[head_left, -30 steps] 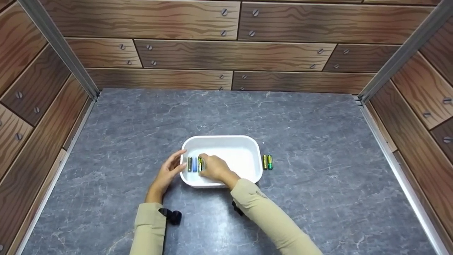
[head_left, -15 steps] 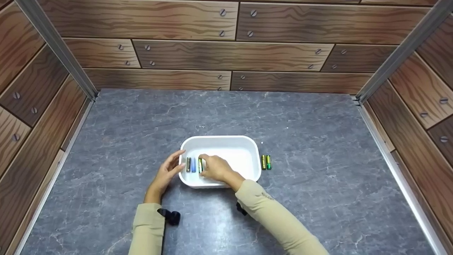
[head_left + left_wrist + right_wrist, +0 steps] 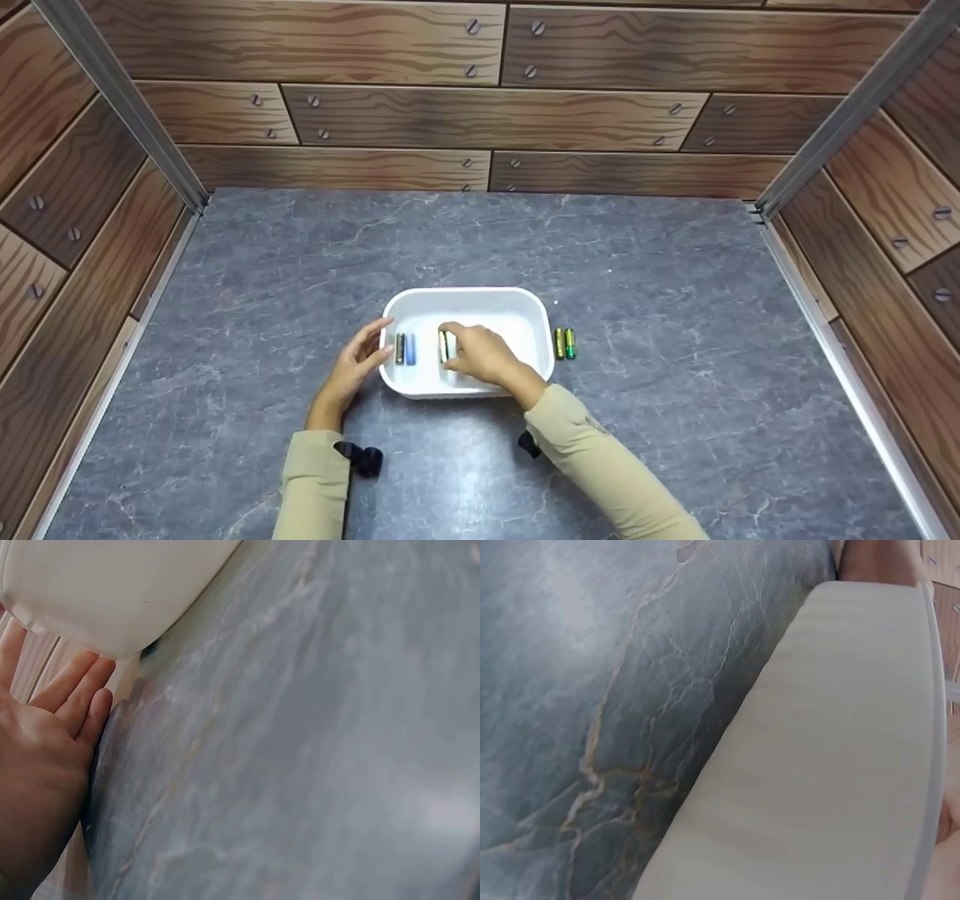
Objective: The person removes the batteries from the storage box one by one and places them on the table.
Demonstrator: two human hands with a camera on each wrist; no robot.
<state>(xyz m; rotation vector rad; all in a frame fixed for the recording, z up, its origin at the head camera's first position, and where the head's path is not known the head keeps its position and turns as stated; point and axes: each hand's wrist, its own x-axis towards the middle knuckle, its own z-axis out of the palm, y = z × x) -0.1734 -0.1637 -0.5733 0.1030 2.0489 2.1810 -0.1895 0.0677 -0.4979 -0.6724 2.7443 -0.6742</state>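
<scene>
A white rectangular tray (image 3: 502, 300) stands on the table. Inside it, near the left wall, a dark battery (image 3: 400, 349) and a blue battery (image 3: 410, 349) lie side by side. The right hand (image 3: 480, 354) reaches into the tray and pinches a battery (image 3: 442, 346) between thumb and fingers, which partly hide it. At the tray's left rim is the left hand (image 3: 354, 365), its thumb and index fingertip right at the edge. In the left wrist view its other fingers (image 3: 75, 694) extend against the tray's outer wall (image 3: 120, 600).
Just outside the tray's right end lie a gold battery (image 3: 559, 343) and a green-gold battery (image 3: 570, 343), parallel. The grey marbled tabletop (image 3: 480, 240) extends all around. Wood-patterned panels (image 3: 420, 112) and metal posts (image 3: 127, 105) enclose the back and sides.
The right hand has moved right with the pinched battery, widening the gap to the blue battery. The left hand has stayed at the rim.
</scene>
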